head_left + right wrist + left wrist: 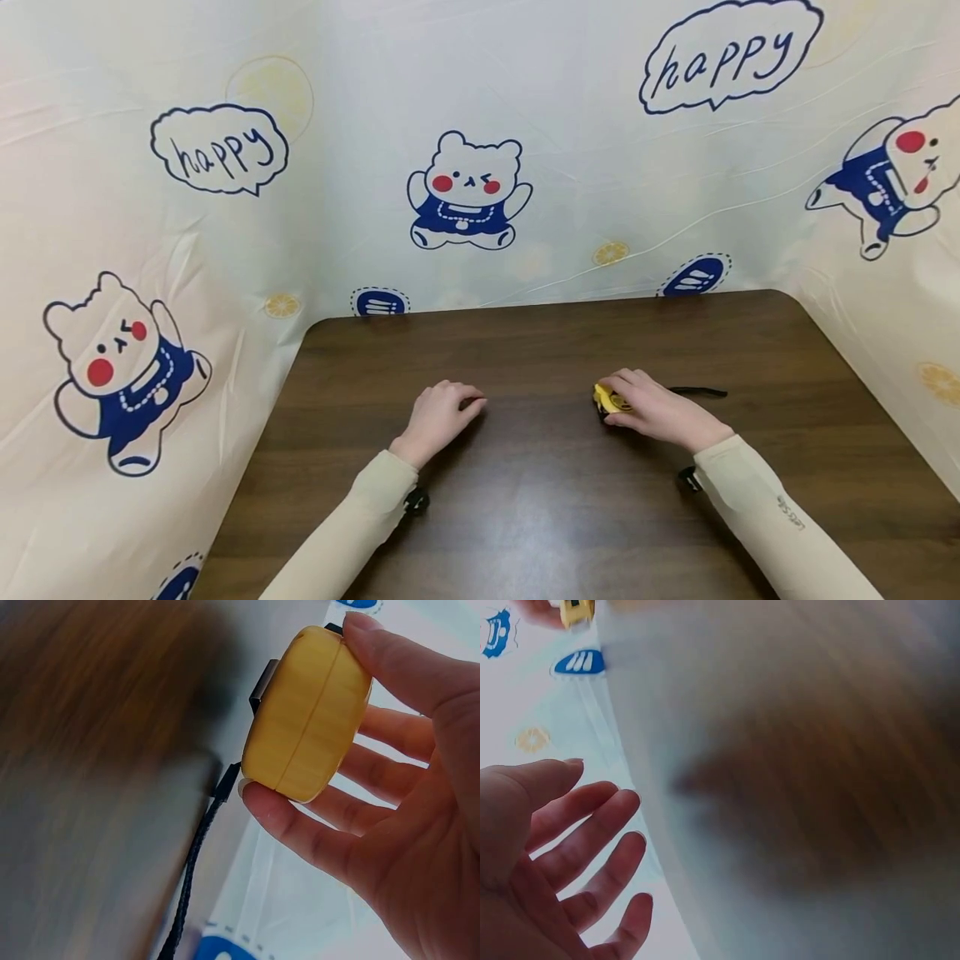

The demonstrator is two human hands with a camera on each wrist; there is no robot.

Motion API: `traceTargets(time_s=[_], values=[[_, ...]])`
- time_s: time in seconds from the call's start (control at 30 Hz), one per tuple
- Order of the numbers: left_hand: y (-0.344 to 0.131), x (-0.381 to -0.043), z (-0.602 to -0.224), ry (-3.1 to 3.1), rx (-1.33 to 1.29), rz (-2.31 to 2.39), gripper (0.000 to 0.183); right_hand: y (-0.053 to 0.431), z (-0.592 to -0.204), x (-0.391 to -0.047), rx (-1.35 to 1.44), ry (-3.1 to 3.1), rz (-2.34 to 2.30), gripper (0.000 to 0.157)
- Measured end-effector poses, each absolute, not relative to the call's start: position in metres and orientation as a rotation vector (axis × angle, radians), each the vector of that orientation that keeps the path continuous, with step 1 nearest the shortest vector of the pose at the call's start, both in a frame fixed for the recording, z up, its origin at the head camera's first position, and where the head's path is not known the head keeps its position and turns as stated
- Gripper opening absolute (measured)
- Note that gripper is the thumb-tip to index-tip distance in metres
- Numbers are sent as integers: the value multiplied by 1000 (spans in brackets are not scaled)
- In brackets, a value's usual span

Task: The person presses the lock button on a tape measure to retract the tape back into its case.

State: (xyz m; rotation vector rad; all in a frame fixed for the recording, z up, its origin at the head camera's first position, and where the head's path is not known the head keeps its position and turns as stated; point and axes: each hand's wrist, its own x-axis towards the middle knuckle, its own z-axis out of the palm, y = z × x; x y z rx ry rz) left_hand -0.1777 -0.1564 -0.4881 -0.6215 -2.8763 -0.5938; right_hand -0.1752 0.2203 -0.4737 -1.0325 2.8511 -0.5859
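My right hand (656, 408) grips a yellow tape measure (611, 400) on the right half of the table. In the right wrist view the thumb and a finger pinch the rounded yellow case (307, 716) at opposite ends, and a dark metal clip (262, 686) juts from its side. A black braided wrist strap (191, 862) trails from the case. Left of it, my left hand (438, 417) hovers close over the table, holding nothing. Its fingers (592, 847) are loosely bent and spread in the left wrist view.
The brown wooden table (525, 467) has rounded far corners. A pale curtain (585, 167) printed with bears and "happy" bubbles hangs behind it and along both sides. Black wrist cameras (416, 501) sit under the sleeves.
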Motion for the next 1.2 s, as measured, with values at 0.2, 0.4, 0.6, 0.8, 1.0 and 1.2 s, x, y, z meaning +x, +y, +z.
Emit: traceTargets(time_s=[0.2, 0.4, 0.6, 0.8, 1.0, 1.2], values=[[-184, -173, -481, -2874, -543, -602, 14, 239, -474, -173, -1008, 2879, -588, 50], [-202, -171, -477, -2895, -493, -605, 14, 249, -473, -171, -978, 2896, -585, 50], [-214, -167, -473, -2922, -434, -604, 16, 252, -475, -170, -981, 2918, -582, 49], [-224, -162, -473, -2951, -376, -615, 19, 251, -477, -170, -991, 2940, -573, 51], [-230, -160, -475, -2956, -355, -631, 20, 252, -476, -170, -919, 2930, -572, 54], [-233, -158, -475, -2907, -344, -656, 19, 262, -472, -164, -791, 2943, -656, 59]])
